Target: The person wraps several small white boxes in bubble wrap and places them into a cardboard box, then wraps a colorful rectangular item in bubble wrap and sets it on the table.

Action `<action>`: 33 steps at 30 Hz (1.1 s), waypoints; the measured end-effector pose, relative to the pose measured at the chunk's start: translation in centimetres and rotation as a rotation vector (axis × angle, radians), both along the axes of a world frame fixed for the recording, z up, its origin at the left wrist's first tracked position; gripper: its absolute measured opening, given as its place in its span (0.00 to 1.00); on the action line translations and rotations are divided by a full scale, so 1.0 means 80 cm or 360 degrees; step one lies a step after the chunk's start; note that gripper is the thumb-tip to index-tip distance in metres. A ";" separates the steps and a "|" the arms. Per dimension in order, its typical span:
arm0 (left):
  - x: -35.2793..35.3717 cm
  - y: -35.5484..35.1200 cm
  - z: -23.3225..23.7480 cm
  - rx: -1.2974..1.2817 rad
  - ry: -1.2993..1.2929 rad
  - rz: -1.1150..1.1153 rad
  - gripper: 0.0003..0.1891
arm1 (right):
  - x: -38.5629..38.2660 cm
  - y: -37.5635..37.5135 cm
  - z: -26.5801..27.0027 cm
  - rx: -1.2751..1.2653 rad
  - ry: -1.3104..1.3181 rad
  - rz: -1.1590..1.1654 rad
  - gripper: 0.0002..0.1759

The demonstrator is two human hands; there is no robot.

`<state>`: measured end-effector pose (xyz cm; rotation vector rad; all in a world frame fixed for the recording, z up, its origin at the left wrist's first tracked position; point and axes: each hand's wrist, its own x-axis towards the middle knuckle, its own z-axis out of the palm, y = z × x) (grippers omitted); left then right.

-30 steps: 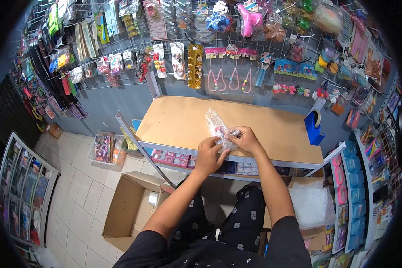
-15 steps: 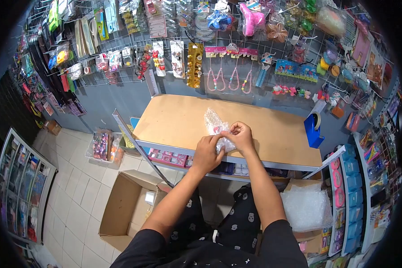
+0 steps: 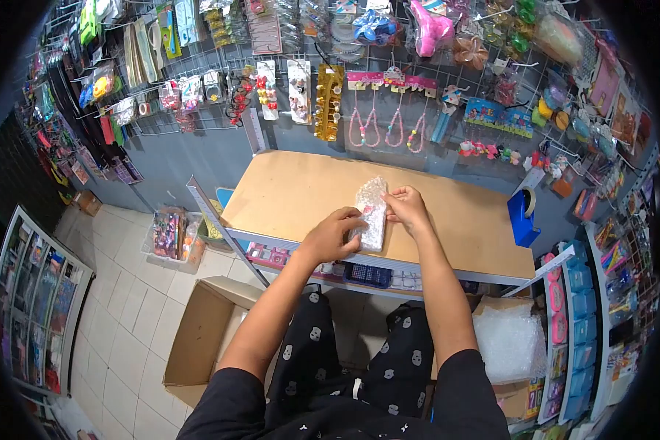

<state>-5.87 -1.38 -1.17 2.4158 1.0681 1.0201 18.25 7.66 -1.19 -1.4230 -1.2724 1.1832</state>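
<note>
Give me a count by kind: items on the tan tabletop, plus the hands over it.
Bubble-wrapped package: 1
Blue tape dispenser, roll included: 1
Hands, left hand and right hand: 2
Total: 4

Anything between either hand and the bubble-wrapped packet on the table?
Nothing visible. The left hand and right hand flank the bubble-wrapped packet directly; the blue tape dispenser stands apart, near the right end of the table.
</note>
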 end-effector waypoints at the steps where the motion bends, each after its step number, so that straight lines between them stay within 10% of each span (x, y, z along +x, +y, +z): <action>1: 0.002 -0.001 -0.004 0.0023 -0.0019 0.0019 0.18 | 0.000 0.005 0.000 -0.0036 0.0020 -0.0020 0.28; 8: 0.003 -0.004 -0.017 0.0062 -0.0089 0.0097 0.18 | -0.013 0.030 0.007 -0.0098 -0.0368 0.0054 0.35; 23: -0.002 -0.006 -0.005 0.0026 -0.0211 -0.0014 0.21 | -0.011 0.027 0.016 -0.0452 0.0659 0.0384 0.12; 29: 0.003 0.004 -0.003 0.0109 0.0252 -0.0005 0.31 | -0.001 0.029 0.020 0.0096 -0.0783 0.0472 0.11; 33: 0.006 0.005 0.000 -0.0013 0.0470 0.0026 0.33 | 0.004 0.022 0.014 0.0320 -0.0360 0.0667 0.15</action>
